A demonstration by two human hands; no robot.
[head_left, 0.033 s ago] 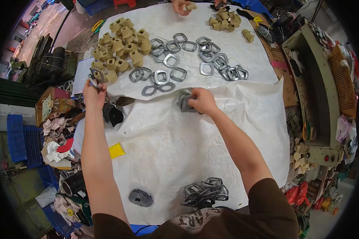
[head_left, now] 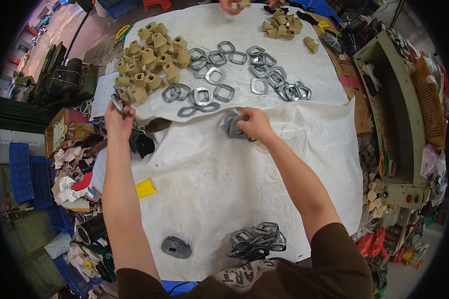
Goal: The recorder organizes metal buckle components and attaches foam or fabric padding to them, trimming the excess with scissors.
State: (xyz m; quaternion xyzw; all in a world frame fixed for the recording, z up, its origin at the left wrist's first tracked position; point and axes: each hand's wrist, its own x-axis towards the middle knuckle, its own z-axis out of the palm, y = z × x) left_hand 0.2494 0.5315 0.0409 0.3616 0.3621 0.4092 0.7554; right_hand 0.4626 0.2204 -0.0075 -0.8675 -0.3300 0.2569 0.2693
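Note:
My left hand (head_left: pixel 118 120) is raised at the left edge of the white sheet (head_left: pixel 204 179), its fingers closed on a grey rounded-square frame (head_left: pixel 119 101). Near the sheet's middle fold, my right hand (head_left: pixel 257 124) grips a small stack of grey flat pieces (head_left: pixel 231 125); its fingers partly cover them. Beyond the fold lie several loose grey frames (head_left: pixel 215 75), some overlapping. Tan hollow blocks (head_left: pixel 154 55) are heaped at the far left. Close to my body are a jumbled pile of grey frames (head_left: pixel 257 240) and a neat stack of grey pieces (head_left: pixel 176 247).
Across the table a co-worker's hand (head_left: pixel 229 7) holds a tan piece, near a smaller heap of tan blocks (head_left: pixel 282 25). A yellow packet (head_left: pixel 145 188) lies at the left. Fabric scraps (head_left: pixel 72 169) crowd the left edge; a green metal cabinet (head_left: pixel 399 114) stands right.
The frame in my left hand has tilted slightly, showing more of its opening. My right hand has barely shifted. The co-worker's hand has moved a little farther away.

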